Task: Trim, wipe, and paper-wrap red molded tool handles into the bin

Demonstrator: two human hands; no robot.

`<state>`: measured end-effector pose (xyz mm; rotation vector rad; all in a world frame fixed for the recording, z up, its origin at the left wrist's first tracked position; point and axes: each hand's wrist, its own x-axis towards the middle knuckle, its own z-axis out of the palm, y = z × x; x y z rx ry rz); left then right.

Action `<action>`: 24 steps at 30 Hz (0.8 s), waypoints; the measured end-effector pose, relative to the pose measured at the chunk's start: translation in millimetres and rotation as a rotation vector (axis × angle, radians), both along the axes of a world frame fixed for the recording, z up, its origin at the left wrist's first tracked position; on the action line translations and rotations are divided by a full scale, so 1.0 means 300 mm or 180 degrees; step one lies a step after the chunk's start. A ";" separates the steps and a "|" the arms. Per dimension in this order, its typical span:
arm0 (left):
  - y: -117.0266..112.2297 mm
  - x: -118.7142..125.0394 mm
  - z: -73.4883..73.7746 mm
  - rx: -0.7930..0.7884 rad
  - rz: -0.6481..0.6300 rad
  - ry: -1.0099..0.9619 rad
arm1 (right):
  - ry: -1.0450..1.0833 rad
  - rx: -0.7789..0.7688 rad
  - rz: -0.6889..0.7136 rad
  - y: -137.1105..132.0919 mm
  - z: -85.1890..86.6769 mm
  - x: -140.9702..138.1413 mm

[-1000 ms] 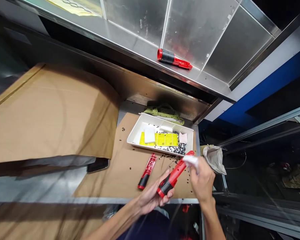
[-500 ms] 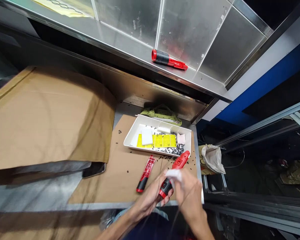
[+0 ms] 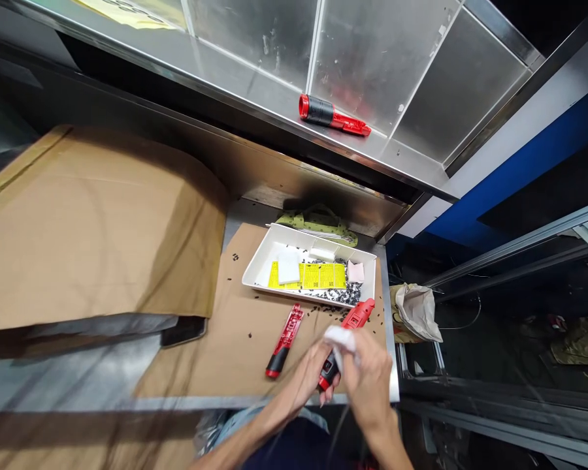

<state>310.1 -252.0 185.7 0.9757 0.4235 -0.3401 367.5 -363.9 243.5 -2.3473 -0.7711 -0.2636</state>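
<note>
My left hand [image 3: 314, 363] is closed around a red and black tool housing [image 3: 329, 372], which tilts up to the right over the front edge of the cardboard. In my right hand [image 3: 371, 367] is a white cloth [image 3: 340, 337], pressed against the housing and partly covering its middle. To the left lies a red and black housing half [image 3: 284, 341], inner side up. Behind my hands stands a white tray [image 3: 255, 279] with black screws, yellow label sheets [image 3: 318, 277], a white block [image 3: 289, 267] and a pinkish piece [image 3: 355, 272].
Another red and black housing [image 3: 334, 116] rests on the metal ledge. A large cardboard box [image 3: 98, 228] takes up the left side, with a dark phone-like object [image 3: 183, 331] at its edge. A green bag [image 3: 318, 224] lies behind the tray. A paper-lined bin [image 3: 415, 310] stands right.
The housing and both hands have shifted slightly to the right. My right hand keeps the cloth against the housing, with its position on it a little changed.
</note>
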 end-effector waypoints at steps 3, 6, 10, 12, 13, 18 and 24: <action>-0.002 0.004 -0.002 -0.0013 -0.0015 -0.0041 | -0.0252 0.0026 -0.0382 -0.002 -0.008 0.004; -0.002 0.004 0.001 -0.0002 0.0129 -0.0037 | -0.0116 0.0000 -0.0097 0.000 -0.016 0.004; 0.014 0.000 0.011 -0.0640 0.0057 0.0340 | -0.0202 0.0196 -0.0400 -0.004 -0.021 0.021; 0.030 0.004 0.018 -0.1151 -0.0050 0.0706 | -0.0090 0.0262 -0.0433 -0.008 -0.017 0.030; 0.038 0.007 0.022 -0.1367 -0.0090 0.0856 | 0.0012 0.0249 -0.0323 -0.010 -0.014 0.035; 0.058 0.028 0.019 -0.1953 -0.0325 0.1143 | -0.0179 0.0064 -0.0626 -0.008 0.007 0.059; 0.068 0.038 -0.001 -0.2293 -0.0432 0.1067 | 0.0194 0.0108 -0.0373 0.030 0.003 0.024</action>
